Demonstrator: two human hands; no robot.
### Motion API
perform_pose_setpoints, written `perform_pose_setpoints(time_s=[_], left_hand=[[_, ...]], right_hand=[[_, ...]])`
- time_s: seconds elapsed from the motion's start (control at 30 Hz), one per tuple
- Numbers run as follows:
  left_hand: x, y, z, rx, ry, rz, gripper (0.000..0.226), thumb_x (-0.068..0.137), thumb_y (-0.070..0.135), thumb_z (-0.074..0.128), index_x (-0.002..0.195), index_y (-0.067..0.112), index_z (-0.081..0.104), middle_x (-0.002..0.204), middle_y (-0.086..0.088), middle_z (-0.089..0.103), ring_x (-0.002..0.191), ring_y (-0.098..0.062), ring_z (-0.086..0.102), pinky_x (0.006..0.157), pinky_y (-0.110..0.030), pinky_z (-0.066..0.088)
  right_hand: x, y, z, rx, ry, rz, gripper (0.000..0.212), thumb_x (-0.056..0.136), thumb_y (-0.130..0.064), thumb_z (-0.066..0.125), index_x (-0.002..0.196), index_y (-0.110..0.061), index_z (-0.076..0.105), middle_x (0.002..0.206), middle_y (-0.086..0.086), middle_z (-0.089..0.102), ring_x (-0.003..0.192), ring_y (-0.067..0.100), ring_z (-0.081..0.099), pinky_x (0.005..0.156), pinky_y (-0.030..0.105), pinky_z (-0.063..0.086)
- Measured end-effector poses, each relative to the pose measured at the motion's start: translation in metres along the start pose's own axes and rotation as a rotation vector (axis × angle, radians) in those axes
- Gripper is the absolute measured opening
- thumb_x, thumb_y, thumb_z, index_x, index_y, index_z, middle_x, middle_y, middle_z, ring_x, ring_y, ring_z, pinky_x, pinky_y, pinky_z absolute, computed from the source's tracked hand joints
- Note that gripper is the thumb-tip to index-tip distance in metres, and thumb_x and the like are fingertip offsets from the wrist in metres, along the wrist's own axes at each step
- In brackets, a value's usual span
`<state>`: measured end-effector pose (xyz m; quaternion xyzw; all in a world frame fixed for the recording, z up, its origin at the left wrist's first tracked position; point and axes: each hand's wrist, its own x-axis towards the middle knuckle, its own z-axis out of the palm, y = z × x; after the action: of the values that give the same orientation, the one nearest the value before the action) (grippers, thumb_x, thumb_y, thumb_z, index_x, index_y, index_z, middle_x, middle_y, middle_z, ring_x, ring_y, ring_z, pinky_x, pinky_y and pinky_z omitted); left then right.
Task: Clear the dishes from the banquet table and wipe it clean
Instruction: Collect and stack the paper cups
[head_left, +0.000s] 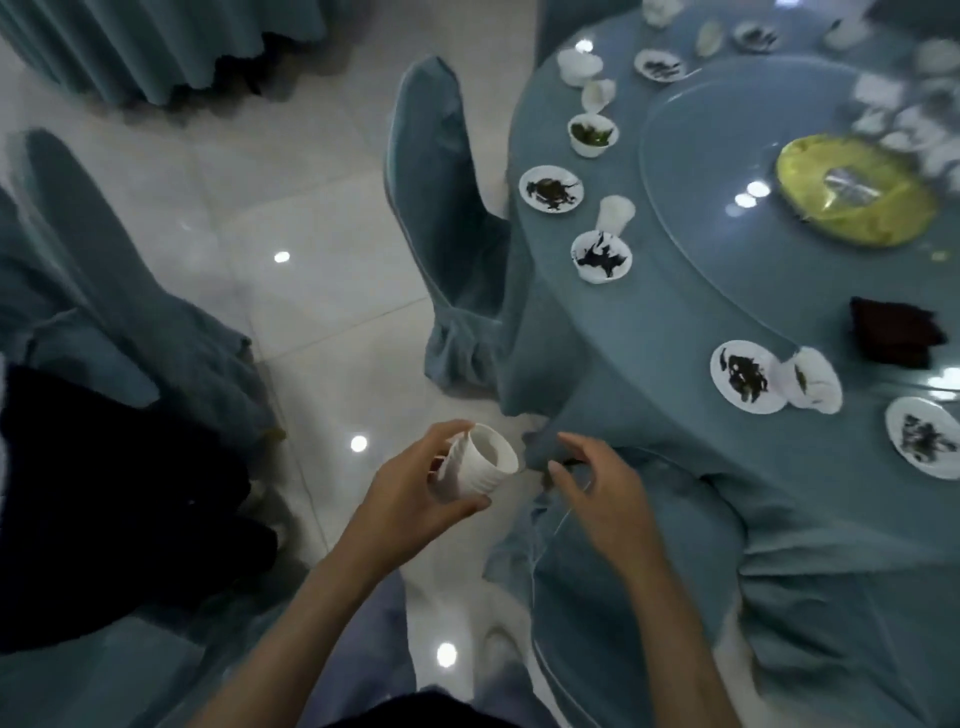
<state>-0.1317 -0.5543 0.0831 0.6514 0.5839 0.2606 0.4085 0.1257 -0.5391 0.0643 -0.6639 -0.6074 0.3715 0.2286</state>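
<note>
My left hand (410, 486) grips a white ribbed cup (475, 462), tilted with its mouth toward the right, off the table's edge and over the floor. Just right of the cup my right hand (597, 486) hovers with fingers loosely curled, holding nothing I can make out. The round banquet table (675, 322) with a blue-grey cloth fills the right side. On it lie several white saucers with dark scraps (551, 188) (601, 256) (747, 383) (924, 435), a bowl with greens (592, 134) and tipped white cups (813, 383) (615, 212).
A glass turntable (727, 156) carries a yellow dish (857, 189) and a dark red cloth (893, 332) lies at its rim. A covered chair (447, 218) stands at the table's left, others at the far left. A dark garment (104, 504) lies lower left. Glossy tile floor (311, 312).
</note>
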Motion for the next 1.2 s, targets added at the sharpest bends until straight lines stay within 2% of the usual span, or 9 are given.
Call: perform_pose_setpoints(time_s=[0.1, 0.2, 0.3, 0.53, 0.67, 0.83, 1.03, 1.13, 1.2], left_hand=[[0.036, -0.021, -0.044, 0.006, -0.067, 0.018, 0.078, 0.076, 0.049, 0.089, 0.133, 0.061, 0.037, 0.114, 0.036, 0.057, 0.104, 0.012, 0.06, 0.082, -0.008, 0.052], [0.064, -0.036, -0.081, -0.028, -0.088, 0.03, 0.078, 0.074, 0.052, 0.088, 0.133, 0.062, 0.037, 0.115, 0.031, 0.06, 0.102, 0.004, 0.064, 0.082, -0.017, 0.057], [0.093, -0.043, -0.106, -0.027, -0.097, 0.086, 0.078, 0.075, 0.051, 0.088, 0.133, 0.065, 0.037, 0.12, 0.039, 0.056, 0.108, 0.004, 0.063, 0.086, -0.018, 0.057], [0.162, -0.045, -0.144, 0.015, -0.09, 0.15, 0.081, 0.075, 0.057, 0.085, 0.142, 0.05, 0.04, 0.131, 0.027, 0.061, 0.11, -0.005, 0.063, 0.091, -0.036, 0.059], [0.203, -0.046, -0.156, 0.053, -0.093, 0.137, 0.08, 0.077, 0.056, 0.084, 0.143, 0.049, 0.039, 0.133, 0.023, 0.062, 0.112, -0.007, 0.063, 0.093, -0.037, 0.059], [0.26, -0.042, -0.156, 0.092, -0.076, 0.105, 0.079, 0.079, 0.055, 0.083, 0.144, 0.048, 0.04, 0.136, 0.017, 0.062, 0.112, -0.009, 0.062, 0.091, -0.027, 0.057], [0.348, -0.019, -0.142, 0.166, -0.127, 0.062, 0.083, 0.079, 0.055, 0.083, 0.146, 0.048, 0.036, 0.143, 0.012, 0.06, 0.119, -0.014, 0.063, 0.097, -0.04, 0.059], [0.393, -0.003, -0.135, 0.187, -0.134, 0.038, 0.081, 0.079, 0.051, 0.085, 0.145, 0.047, 0.038, 0.141, 0.015, 0.06, 0.118, -0.012, 0.062, 0.096, -0.04, 0.059], [0.42, 0.004, -0.13, 0.207, -0.13, 0.032, 0.08, 0.079, 0.049, 0.085, 0.144, 0.048, 0.038, 0.137, 0.017, 0.061, 0.116, -0.01, 0.063, 0.093, -0.04, 0.059]], right_hand=[[0.019, -0.023, 0.01, -0.11, 0.055, 0.023, 0.034, 0.098, -0.034, 0.067, 0.131, -0.027, 0.063, 0.126, -0.016, 0.06, 0.111, 0.005, 0.059, 0.096, 0.024, 0.047], [0.036, -0.054, 0.013, -0.145, 0.103, 0.053, 0.029, 0.098, -0.032, 0.067, 0.127, -0.028, 0.065, 0.126, -0.018, 0.059, 0.114, 0.003, 0.058, 0.1, 0.026, 0.048], [0.055, -0.077, 0.011, -0.149, 0.157, 0.084, 0.03, 0.099, -0.035, 0.066, 0.128, -0.029, 0.066, 0.128, -0.017, 0.06, 0.117, 0.003, 0.058, 0.101, 0.027, 0.047], [0.11, -0.099, 0.016, -0.14, 0.232, 0.142, 0.029, 0.097, -0.04, 0.068, 0.123, -0.029, 0.069, 0.119, -0.015, 0.065, 0.112, 0.008, 0.062, 0.098, 0.03, 0.049], [0.158, -0.098, 0.013, -0.111, 0.273, 0.147, 0.027, 0.096, -0.038, 0.07, 0.121, -0.027, 0.07, 0.117, -0.011, 0.067, 0.109, 0.01, 0.063, 0.101, 0.036, 0.05], [0.238, -0.087, -0.006, -0.068, 0.272, 0.163, 0.027, 0.096, -0.033, 0.07, 0.122, -0.025, 0.068, 0.122, -0.006, 0.068, 0.113, 0.013, 0.063, 0.099, 0.042, 0.052], [0.345, -0.068, -0.048, -0.056, 0.287, 0.246, 0.032, 0.097, -0.027, 0.066, 0.13, -0.027, 0.065, 0.129, -0.004, 0.066, 0.118, 0.021, 0.06, 0.093, 0.033, 0.044], [0.395, -0.042, -0.068, -0.106, 0.278, 0.234, 0.042, 0.094, -0.02, 0.069, 0.135, -0.022, 0.061, 0.133, 0.003, 0.064, 0.122, 0.029, 0.057, 0.101, 0.039, 0.045], [0.425, -0.023, -0.077, -0.136, 0.247, 0.259, 0.051, 0.093, -0.018, 0.07, 0.141, -0.019, 0.055, 0.147, 0.007, 0.054, 0.134, 0.033, 0.049, 0.11, 0.044, 0.041]])
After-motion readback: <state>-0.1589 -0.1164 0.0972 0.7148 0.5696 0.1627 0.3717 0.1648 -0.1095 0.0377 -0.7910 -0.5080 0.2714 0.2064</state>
